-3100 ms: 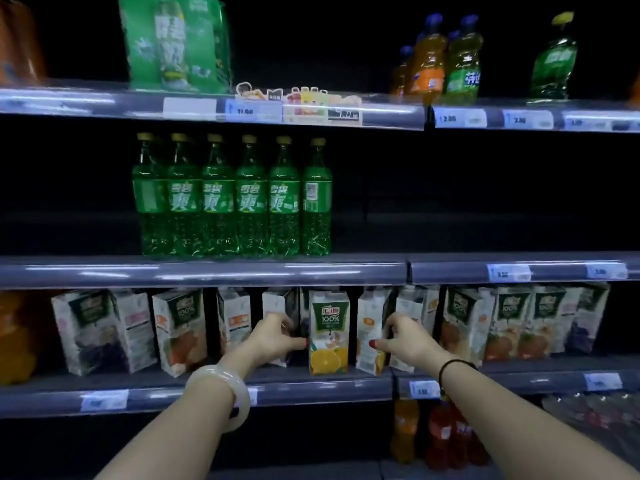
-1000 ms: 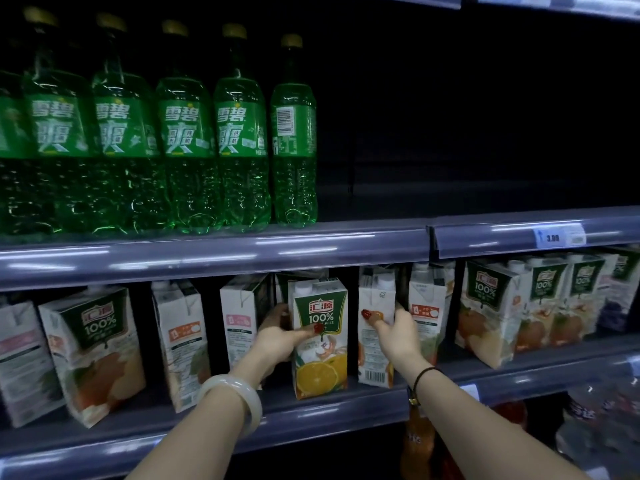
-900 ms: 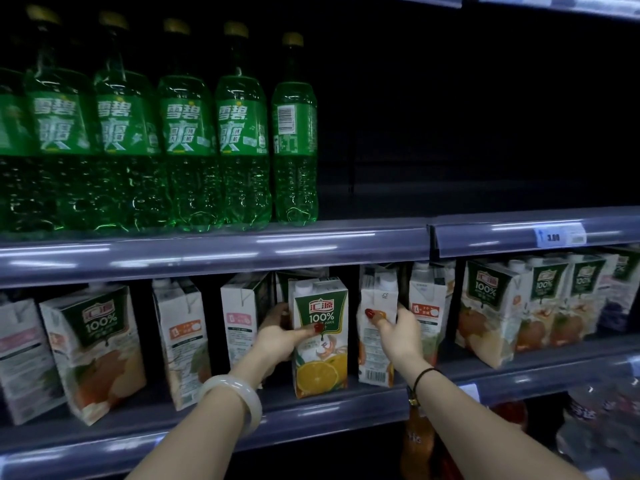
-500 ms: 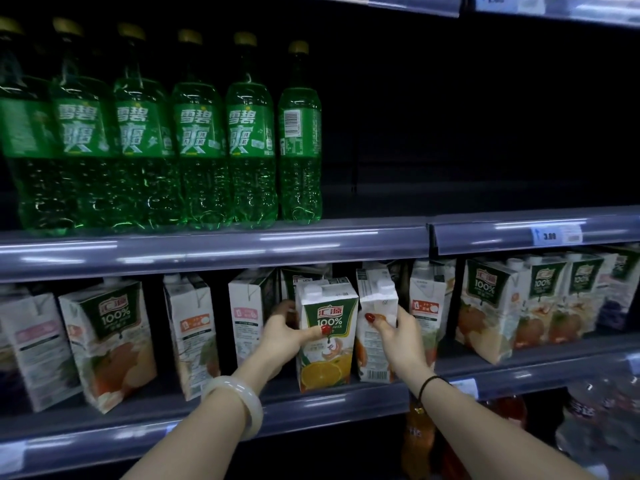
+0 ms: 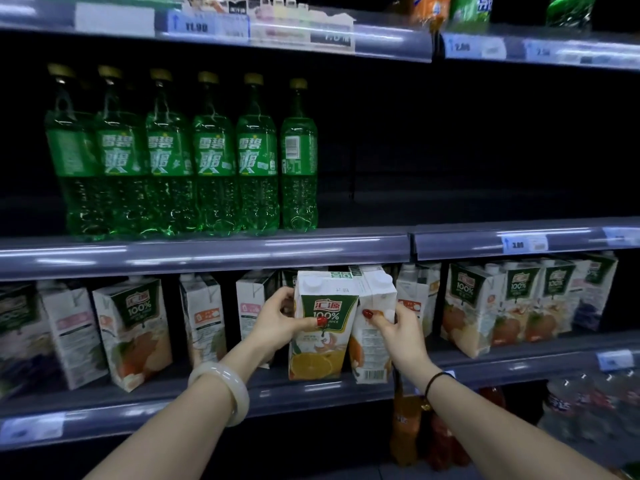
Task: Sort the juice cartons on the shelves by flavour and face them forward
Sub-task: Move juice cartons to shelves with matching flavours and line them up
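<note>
My left hand [image 5: 277,320] grips an orange juice carton [image 5: 320,355] at the shelf's front edge, its green label and orange picture facing me. My right hand [image 5: 394,327] grips a second carton [image 5: 372,355] right beside it, turned so its side panel with a barcode shows. The two cartons touch and stand pulled forward to the shelf lip [image 5: 325,389]. More cartons stand left [image 5: 133,334] and right [image 5: 471,306], many angled or showing white side panels. Another carton [image 5: 417,296] stands behind my right hand.
Several green soda bottles [image 5: 194,157] line the shelf above; its right half is dark and bare. Price rails [image 5: 207,254] run along each shelf edge. Orange and red bottles [image 5: 408,427] stand on the shelf below. More bottles sit at the top right [image 5: 467,8].
Both hands have drawn the two cartons forward to the shelf's front edge and closer together. The view has pulled back and tilted up, showing the top shelf rail again.
</note>
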`<state>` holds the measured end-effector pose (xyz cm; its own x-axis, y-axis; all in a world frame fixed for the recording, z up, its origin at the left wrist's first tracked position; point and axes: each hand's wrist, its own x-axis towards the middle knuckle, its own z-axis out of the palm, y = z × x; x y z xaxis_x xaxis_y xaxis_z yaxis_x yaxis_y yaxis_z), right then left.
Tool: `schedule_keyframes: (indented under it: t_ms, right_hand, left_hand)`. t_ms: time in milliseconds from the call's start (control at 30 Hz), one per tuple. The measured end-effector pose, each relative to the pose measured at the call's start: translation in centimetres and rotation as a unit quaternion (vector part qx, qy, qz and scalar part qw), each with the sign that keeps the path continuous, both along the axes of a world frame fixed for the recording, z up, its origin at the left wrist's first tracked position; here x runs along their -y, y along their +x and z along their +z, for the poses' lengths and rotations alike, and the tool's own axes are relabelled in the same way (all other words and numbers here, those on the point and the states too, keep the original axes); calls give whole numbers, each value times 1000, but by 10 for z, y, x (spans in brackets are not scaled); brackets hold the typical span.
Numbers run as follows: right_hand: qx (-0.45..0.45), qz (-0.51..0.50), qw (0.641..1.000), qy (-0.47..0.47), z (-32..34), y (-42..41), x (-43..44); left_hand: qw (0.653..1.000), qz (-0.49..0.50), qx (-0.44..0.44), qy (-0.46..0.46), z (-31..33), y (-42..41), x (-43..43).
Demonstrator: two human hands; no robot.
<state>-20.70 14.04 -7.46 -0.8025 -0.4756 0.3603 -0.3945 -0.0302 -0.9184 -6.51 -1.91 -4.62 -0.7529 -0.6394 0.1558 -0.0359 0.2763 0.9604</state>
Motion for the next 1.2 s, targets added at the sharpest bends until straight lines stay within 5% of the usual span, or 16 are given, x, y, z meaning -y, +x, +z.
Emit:
schedule_keyframes:
  t_ms: [300, 800, 1200]
  right_hand:
    - [7, 1, 999, 48, 54, 18, -52]
    - [10, -40, 999, -24, 128, 48, -135]
    - [-49, -86, 994, -46, 187, -41, -214]
  left_hand:
    - [1000, 2, 7, 14, 57, 27, -48]
    - [998, -53, -20, 25, 134, 26, -114]
    - [991, -91, -97, 26, 186, -69, -184]
